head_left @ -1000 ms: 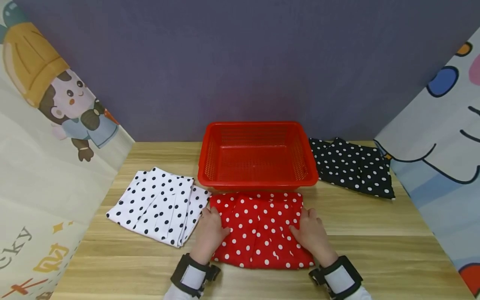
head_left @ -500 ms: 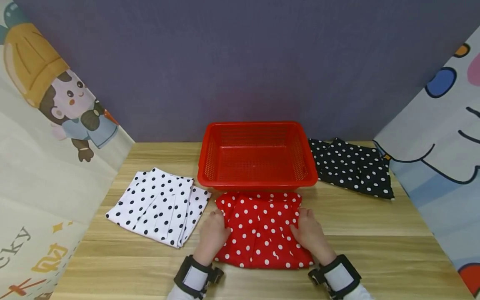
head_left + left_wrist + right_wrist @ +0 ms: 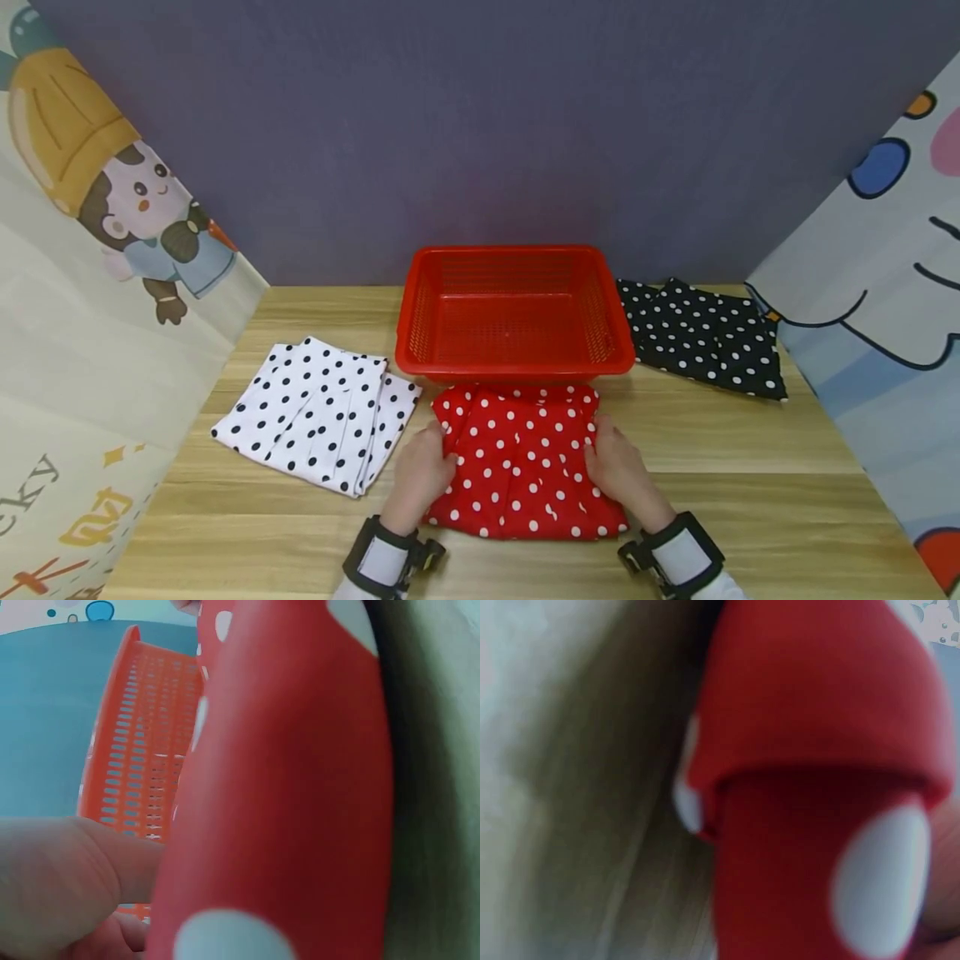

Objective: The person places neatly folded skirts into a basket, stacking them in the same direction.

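A folded red cloth with white dots [image 3: 517,462] lies on the table in front of the red basket. My left hand [image 3: 423,467] grips its left side, the thumb on top and the fingertips out of sight at the edge. On the opposite side my right hand [image 3: 621,467] holds the cloth in the same manner. In the left wrist view the thumb [image 3: 67,877] presses against the bulging red fabric [image 3: 277,772]. Red fabric [image 3: 825,697] with a fold across it fills much of the right wrist view, where little of the hand shows.
The red plastic basket [image 3: 515,367] stands behind the red cloth, with nothing visible inside. A folded white cloth with black dots [image 3: 318,417] lies to the left. A black cloth with white dots [image 3: 705,337] lies at the back right. A grey wall [image 3: 510,125] rises behind the wooden table [image 3: 750,500].
The left edge of the red cloth has drawn inward at the top, and its right edge slightly too. The fingers of both hands have closed in on the cloth's sides.
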Action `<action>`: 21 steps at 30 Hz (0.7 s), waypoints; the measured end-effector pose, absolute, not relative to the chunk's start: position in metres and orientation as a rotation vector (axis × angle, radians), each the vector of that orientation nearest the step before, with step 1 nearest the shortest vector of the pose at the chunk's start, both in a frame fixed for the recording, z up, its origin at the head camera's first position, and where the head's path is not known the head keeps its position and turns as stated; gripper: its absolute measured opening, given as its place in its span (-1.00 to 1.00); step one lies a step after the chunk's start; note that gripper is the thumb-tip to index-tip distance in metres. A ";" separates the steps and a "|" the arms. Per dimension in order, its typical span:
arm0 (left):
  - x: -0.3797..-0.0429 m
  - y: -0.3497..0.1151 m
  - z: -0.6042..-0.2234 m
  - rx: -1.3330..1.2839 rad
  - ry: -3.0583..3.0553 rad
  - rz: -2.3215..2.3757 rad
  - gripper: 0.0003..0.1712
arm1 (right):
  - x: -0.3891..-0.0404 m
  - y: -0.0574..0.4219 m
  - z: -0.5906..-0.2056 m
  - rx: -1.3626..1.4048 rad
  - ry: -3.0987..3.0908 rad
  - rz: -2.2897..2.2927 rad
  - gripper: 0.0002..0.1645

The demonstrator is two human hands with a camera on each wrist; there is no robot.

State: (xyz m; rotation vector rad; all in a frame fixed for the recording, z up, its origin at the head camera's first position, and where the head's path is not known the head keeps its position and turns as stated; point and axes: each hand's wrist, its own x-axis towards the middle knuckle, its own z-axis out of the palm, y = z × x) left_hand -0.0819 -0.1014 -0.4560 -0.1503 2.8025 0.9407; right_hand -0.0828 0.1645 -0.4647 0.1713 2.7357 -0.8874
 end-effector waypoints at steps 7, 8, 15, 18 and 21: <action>-0.073 -0.102 -0.448 -0.154 2.800 1.021 -0.61 | -0.073 0.166 -0.463 0.136 2.862 -0.880 -0.47; -0.071 -0.102 -0.447 -0.152 2.804 1.026 -0.63 | -0.071 0.166 -0.463 0.137 2.874 -0.880 -0.47; -0.059 -0.102 -0.439 -0.158 2.796 1.068 -0.62 | -0.057 0.164 -0.454 0.187 2.896 -0.909 -0.45; -0.055 -0.103 -0.436 -0.147 2.802 1.071 -0.63 | -0.054 0.163 -0.450 0.191 2.900 -0.896 -0.46; -0.052 -0.104 -0.433 -0.138 2.821 1.054 -0.63 | -0.050 0.162 -0.448 0.184 2.921 -0.882 -0.47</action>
